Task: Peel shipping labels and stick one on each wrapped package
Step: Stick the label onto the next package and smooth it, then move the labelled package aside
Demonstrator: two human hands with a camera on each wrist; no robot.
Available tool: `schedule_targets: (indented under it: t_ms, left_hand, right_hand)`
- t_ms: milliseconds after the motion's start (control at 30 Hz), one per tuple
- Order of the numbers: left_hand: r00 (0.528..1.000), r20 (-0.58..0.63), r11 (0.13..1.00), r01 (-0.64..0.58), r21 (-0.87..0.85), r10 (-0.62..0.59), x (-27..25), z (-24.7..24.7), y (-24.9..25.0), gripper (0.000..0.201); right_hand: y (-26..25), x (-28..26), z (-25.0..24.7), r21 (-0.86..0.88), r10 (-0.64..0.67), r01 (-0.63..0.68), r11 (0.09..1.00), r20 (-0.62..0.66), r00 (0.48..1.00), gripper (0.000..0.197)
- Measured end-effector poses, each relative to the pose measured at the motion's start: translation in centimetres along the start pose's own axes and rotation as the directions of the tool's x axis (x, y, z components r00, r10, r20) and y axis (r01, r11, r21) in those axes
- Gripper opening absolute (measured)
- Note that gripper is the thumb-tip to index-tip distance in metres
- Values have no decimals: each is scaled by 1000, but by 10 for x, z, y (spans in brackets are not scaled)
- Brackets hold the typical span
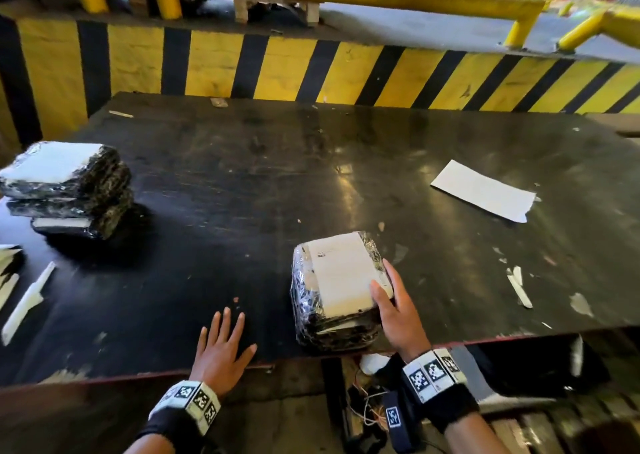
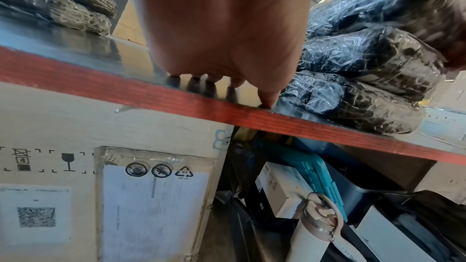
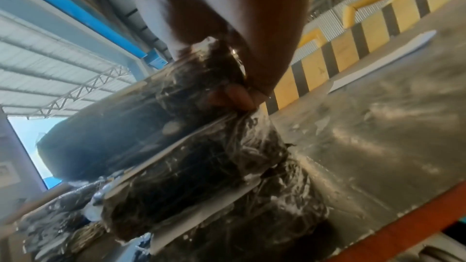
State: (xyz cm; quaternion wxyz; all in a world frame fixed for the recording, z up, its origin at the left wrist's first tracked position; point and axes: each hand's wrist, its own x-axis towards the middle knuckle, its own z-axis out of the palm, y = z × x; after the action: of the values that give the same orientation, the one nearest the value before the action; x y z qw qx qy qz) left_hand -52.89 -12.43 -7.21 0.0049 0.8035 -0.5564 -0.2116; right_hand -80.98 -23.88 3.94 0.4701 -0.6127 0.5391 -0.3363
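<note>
Head view shows a stack of wrapped packages [image 1: 337, 294] at the near edge of the dark table [image 1: 242, 176], its long axis running away from that edge and leaning slightly toward the far left. Each package is a flat, rounded block in crinkled black film under clear wrap; the right wrist view shows three layers, with pale sheets between them. A white shipping label [image 1: 343, 273] covers most of the top package, aligned with its long axis, faint print at its far left corner.

The right hand [image 1: 394, 311] grips the stack's near right corner, thumb pressed on the label, fingers curled along the right side. The left hand [image 1: 221, 346] lies flat on the table just left of the stack, fingers spread, not touching it.

A second stack of packages [image 1: 69, 190], also white-labelled on top, stands well to the left of the first stack. A white backing sheet [image 1: 485, 190] lies beyond and to the right of it, and torn white strips [image 1: 24, 304] lie far to its left.
</note>
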Motion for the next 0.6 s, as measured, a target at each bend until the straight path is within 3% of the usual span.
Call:
schedule_targets:
  t_ms: [233, 400, 500, 600]
  left_hand:
    - [1000, -5, 1000, -2, -11, 2, -3, 0, -1, 72]
    - [1000, -5, 999, -26, -37, 26, -2, -2, -3, 72]
    - [999, -1, 996, -41, -81, 41, -4, -7, -5, 70]
    - [998, -43, 982, -56, -181, 49, -6, -19, -15, 64]
  right_hand:
    - [12, -12, 10, -170, -75, 58, 984, -96, 993, 69]
    - [12, -9, 0, -419, -80, 23, 908, -118, 990, 75]
    - [3, -9, 2, -581, -198, 79, 810, -144, 970, 78]
    - [-27, -11, 26, -619, -375, 229, 751, -115, 920, 71]
